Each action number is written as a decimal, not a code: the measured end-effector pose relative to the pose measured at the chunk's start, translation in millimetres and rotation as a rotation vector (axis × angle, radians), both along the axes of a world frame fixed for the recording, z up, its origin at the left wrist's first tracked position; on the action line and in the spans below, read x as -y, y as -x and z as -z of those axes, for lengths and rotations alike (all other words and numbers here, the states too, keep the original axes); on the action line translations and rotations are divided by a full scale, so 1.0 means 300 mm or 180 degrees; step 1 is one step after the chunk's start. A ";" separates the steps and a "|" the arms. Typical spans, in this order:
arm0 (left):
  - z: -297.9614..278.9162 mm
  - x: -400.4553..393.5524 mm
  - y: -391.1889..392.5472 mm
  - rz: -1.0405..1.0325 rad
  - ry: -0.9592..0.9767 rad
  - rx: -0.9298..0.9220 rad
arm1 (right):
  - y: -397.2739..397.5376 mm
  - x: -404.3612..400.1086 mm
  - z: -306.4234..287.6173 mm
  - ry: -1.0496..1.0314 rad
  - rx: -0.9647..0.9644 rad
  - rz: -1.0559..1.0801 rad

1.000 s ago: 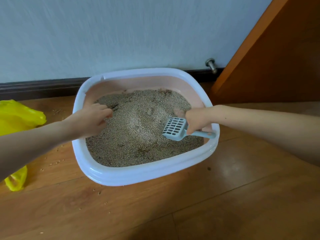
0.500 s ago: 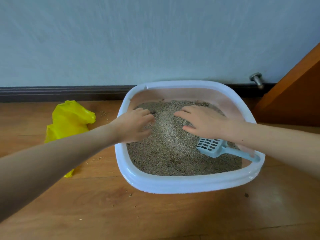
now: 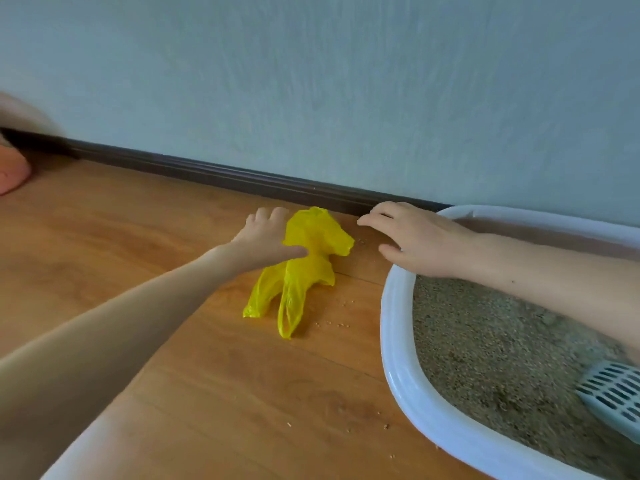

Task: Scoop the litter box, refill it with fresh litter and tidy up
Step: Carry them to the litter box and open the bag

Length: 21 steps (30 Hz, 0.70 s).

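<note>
The scoop (image 3: 614, 393) lies nearest, at the right edge, slotted head resting on the litter (image 3: 491, 344) inside the box (image 3: 398, 344); nobody holds it, as half a second ago. The box now sits far right in the view, where before it was in the middle. Loose grains (image 3: 337, 323) dot the floor (image 3: 173, 341) beside it.

Further out, the yellow bag (image 3: 308, 261) lies crumpled on the floor, left of the box, its handles trailing toward the near side. The left hand (image 3: 265, 242) has come off the litter and now rests against the bag's left side, thumb touching the plastic, fingers loosely spread and not closed round it. The right hand (image 3: 412, 237) has left the litter too; it hangs over the box's far left corner, fingers relaxed and apart, holding nothing, just right of the bag and not touching it.

Beyond runs the dark skirting (image 3: 207, 173) under the pale wall (image 3: 346, 81). A blurred pink shape (image 3: 12, 171) shows far left.
</note>
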State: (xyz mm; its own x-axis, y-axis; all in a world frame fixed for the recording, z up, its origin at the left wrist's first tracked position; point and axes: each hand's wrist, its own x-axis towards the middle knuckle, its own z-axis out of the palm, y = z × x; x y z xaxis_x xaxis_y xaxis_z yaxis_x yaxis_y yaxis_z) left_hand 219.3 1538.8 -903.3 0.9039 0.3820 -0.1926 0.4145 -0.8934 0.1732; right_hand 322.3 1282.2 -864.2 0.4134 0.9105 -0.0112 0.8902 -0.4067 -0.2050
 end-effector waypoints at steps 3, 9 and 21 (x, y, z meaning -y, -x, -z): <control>0.072 -0.001 0.033 -0.0067 0.0200 -0.0455 | 0.012 -0.101 0.033 0.0036 -0.0114 -0.0015; 0.179 0.006 -0.011 -0.0539 0.0490 -0.0471 | 0.056 -0.104 0.084 -0.0297 -0.0489 0.0090; -0.097 0.040 -0.104 -0.1027 0.1769 0.1315 | 0.079 0.032 0.014 -0.1206 -0.1196 0.0578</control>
